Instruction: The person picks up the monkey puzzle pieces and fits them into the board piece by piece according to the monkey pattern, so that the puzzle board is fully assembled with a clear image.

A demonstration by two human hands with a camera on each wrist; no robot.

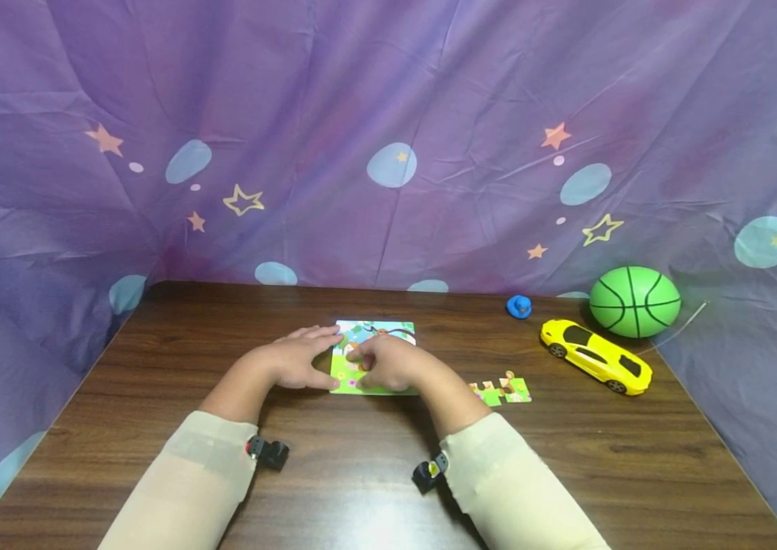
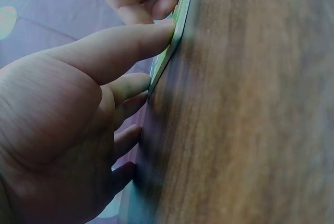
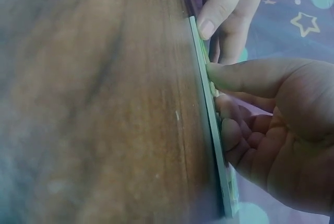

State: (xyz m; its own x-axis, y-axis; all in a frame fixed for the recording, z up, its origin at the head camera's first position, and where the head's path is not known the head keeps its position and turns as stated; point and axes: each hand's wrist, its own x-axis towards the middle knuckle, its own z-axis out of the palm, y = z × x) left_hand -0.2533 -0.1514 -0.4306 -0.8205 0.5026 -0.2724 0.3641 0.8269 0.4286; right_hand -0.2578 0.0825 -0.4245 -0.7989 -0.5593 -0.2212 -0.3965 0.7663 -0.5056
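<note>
A square puzzle board [image 1: 388, 388] with a bright cartoon picture lies on the table, its upper right part behind my right hand. My left hand [image 1: 295, 360] spans its left edge, thumb at the near corner and fingertips by the far one. In the left wrist view the thumb [image 2: 130, 41] is straight against the board's rim. My right hand [image 1: 391, 363] is over the board with thumb and curled fingers around a small puzzle piece [image 3: 213, 89], low on its surface. Loose puzzle pieces [image 1: 516, 390] lie to the right, partly behind the right wrist.
A yellow toy car [image 1: 594, 355] stands on the right of the wooden table [image 1: 347, 481]. Behind it sits a green ball [image 1: 634, 302], with a small blue rubber duck [image 1: 519, 307] to the left. A purple patterned cloth [image 1: 333, 153] hangs along the back and sides.
</note>
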